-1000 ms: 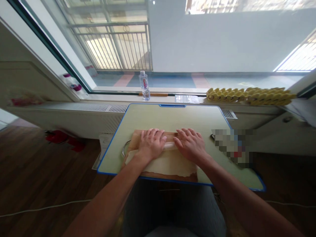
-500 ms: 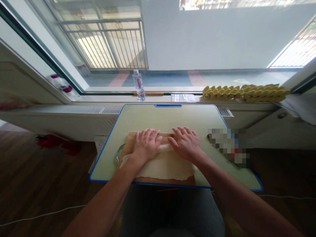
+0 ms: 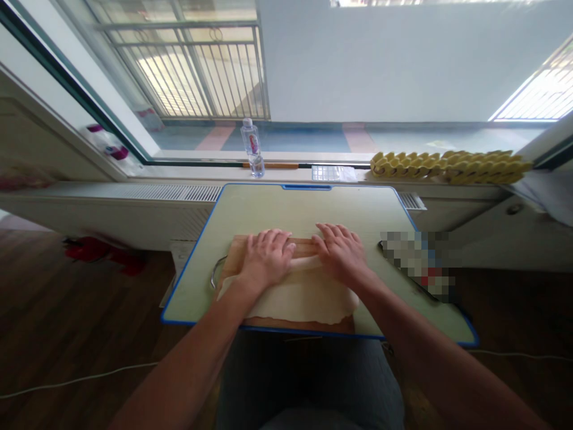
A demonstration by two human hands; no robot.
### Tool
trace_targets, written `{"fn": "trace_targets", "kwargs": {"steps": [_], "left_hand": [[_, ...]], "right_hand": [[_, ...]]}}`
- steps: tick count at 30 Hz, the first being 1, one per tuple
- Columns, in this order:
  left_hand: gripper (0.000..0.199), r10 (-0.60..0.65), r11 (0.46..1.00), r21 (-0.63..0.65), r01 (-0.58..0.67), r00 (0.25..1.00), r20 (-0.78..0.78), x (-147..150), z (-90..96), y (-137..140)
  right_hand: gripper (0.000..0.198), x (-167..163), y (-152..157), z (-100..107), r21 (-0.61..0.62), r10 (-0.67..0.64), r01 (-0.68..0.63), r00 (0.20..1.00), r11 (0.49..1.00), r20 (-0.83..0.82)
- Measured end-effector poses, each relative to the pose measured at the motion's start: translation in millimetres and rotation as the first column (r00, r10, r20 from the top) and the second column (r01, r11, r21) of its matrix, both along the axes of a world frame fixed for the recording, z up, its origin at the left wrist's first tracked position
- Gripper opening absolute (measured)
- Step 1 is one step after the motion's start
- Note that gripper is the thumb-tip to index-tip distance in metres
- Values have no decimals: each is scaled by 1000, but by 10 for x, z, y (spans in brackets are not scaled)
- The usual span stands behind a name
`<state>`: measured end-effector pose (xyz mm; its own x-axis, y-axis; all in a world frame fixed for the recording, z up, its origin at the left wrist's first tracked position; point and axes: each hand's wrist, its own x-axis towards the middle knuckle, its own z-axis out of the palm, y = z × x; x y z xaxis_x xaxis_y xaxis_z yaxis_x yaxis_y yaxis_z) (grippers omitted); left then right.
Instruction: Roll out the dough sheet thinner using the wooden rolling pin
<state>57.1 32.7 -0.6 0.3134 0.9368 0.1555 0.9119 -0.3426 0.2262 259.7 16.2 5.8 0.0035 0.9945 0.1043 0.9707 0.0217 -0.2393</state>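
Note:
A thin, pale sheet of dough (image 3: 304,298) covers most of a wooden cutting board (image 3: 233,254). The sheet's far edge forms a raised, rounded fold (image 3: 305,261) between my hands; whether anything lies inside it, I cannot tell. My left hand (image 3: 268,254) rests palm down on the left part of this fold, fingers stretched forward over the board. On the right part lies my right hand (image 3: 341,251), palm down, its fingers extended and slightly spread. Both palms hide the ends of the fold.
The board sits on a small blue-edged table (image 3: 286,209), with a metal handle (image 3: 216,272) at its left. A blurred-out dark-edged object (image 3: 412,263) lies on the right. On the windowsill stand a water bottle (image 3: 253,149) and yellow egg trays (image 3: 447,165).
My right hand has shifted slightly to the right, its thumb farther from my left hand. My left hand stays almost in place on the dough.

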Motion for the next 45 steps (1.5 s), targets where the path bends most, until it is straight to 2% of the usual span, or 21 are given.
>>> {"fn": "trace_targets", "kwargs": {"steps": [3, 6, 8, 13, 16, 18, 24, 26, 28, 33, 36, 39, 45], "left_hand": [[45, -28, 999, 47, 27, 999, 25, -5, -48, -301], [45, -16, 998, 60, 13, 999, 41, -6, -78, -371], [45, 8, 999, 44, -10, 999, 34, -7, -81, -237], [49, 55, 997, -49, -57, 998, -38, -17, -15, 329], [50, 64, 995, -76, -68, 996, -56, -15, 28, 441], [51, 55, 996, -65, -58, 997, -48, -10, 24, 339], [48, -25, 998, 60, 24, 1000, 11, -6, -54, -319], [48, -23, 997, 72, 22, 1000, 19, -3, -61, -378], [49, -5, 999, 53, 4, 1000, 13, -1, -57, -287], [50, 32, 999, -34, -32, 999, -23, -18, -3, 217], [49, 36, 998, -49, -38, 999, -31, -25, 15, 334], [48, 32, 999, -25, -32, 999, -7, -16, -10, 204], [51, -43, 995, 91, 42, 999, 12, -4, -45, -354]], "right_hand": [[54, -6, -340, -66, 78, 0, -5, 998, 997, 64], [54, -16, -412, -100, 102, -3, -6, 996, 995, 87], [54, -26, -258, -94, 87, -21, 13, 996, 996, 90], [60, -42, 368, -9, -40, -9, 10, 999, 999, 43], [62, -48, 487, 20, -76, -12, 14, 1000, 997, 27], [61, -51, 375, 6, -53, -4, 7, 999, 999, 46], [55, -41, -319, -89, 81, -6, -4, 993, 997, 120], [55, -41, -377, -100, 95, 3, -14, 993, 995, 116], [54, -49, -276, -100, 97, -8, -3, 994, 995, 110], [58, -79, 253, -57, 35, -9, 7, 998, 999, 65], [60, -83, 362, -42, 10, 2, -2, 999, 1000, 52], [57, -77, 199, -73, 58, 4, -9, 996, 998, 86], [52, -23, -449, -182, 170, 20, -36, 995, 985, 97]]}}
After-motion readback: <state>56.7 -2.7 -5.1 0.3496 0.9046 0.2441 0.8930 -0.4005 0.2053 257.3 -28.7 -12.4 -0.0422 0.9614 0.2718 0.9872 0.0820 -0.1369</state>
